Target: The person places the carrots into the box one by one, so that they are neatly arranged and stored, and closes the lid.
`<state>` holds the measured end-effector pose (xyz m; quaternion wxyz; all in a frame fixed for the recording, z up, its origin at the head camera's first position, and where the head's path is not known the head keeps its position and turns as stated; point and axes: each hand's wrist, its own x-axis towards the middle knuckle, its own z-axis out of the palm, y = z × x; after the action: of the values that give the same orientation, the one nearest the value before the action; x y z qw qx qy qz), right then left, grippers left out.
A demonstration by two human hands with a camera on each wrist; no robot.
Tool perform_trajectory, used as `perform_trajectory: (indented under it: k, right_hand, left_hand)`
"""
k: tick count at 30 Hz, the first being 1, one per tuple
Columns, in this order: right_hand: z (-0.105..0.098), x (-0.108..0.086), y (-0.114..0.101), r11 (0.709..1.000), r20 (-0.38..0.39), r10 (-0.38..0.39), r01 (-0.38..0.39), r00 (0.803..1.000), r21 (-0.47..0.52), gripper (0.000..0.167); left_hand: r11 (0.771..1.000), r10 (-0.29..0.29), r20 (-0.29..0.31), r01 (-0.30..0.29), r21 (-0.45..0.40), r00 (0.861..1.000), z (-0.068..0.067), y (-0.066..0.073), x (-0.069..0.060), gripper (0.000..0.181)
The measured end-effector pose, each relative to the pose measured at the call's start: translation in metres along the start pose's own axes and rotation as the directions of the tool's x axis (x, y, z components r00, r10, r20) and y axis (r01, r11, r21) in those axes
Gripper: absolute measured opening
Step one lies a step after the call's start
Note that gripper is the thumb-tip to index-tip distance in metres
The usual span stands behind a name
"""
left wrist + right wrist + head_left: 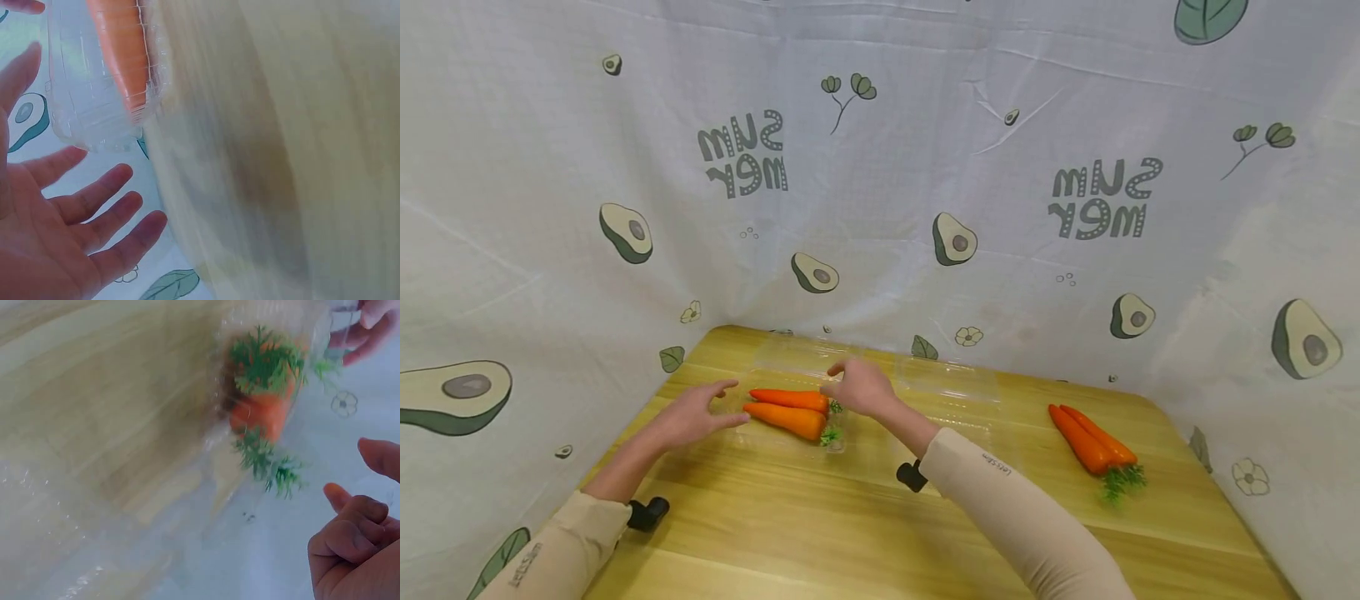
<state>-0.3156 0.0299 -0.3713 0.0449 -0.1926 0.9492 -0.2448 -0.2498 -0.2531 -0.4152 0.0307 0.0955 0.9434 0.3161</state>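
Two orange carrots (788,412) with green leafy tops lie side by side in a clear plastic clamshell box (797,358), whose lid stands raised at the back. To the left of the box, my left hand (694,414) is spread, its fingers apart and nothing held. The left wrist view has the left hand (81,231) just off the box's end. My right hand (865,387) hovers by the carrots' leafy end. In the right wrist view, the right hand (359,540) has some fingers bent and the thumb and forefinger apart, with nothing between them.
Right of the carrot box stands a second clear plastic box (951,379), hard to make out against the wood. Two more carrots (1093,442) with green tops lie on the wooden table (760,525) at the right. A printed white cloth (880,208) borders the table's back and sides.
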Motion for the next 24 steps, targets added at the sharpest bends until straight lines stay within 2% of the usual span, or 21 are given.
perform_trajectory:
  k: [5, 10, 18, 24]
  right_hand:
    - [-0.009, 0.008, 0.016, 0.977, -0.036, 0.055, -0.046, 0.998, 0.206, 0.04]
    - [-0.013, 0.016, 0.024, 0.946, -0.048, 0.134, -0.113, 0.99, 0.303, 0.042]
    - [-0.012, 0.027, 0.034, 0.919, -0.049, 0.208, -0.178, 0.977, 0.352, 0.043]
    - [-0.01, 0.036, 0.039, 0.903, -0.023, 0.271, -0.246, 0.962, 0.351, 0.041]
  left_hand:
    - [0.999, -0.016, -0.029, 0.015, -0.036, 0.999, -0.008, 0.003, 0.012, 0.078]
    - [0.996, -0.056, -0.013, 0.055, -0.071, 0.998, -0.019, 0.008, 0.026, 0.077]
    - [0.989, -0.107, 0.061, 0.113, -0.095, 0.992, -0.03, 0.009, 0.051, 0.077]
    - [0.972, -0.178, 0.12, 0.194, -0.131, 0.977, -0.032, 0.006, 0.071, 0.075]
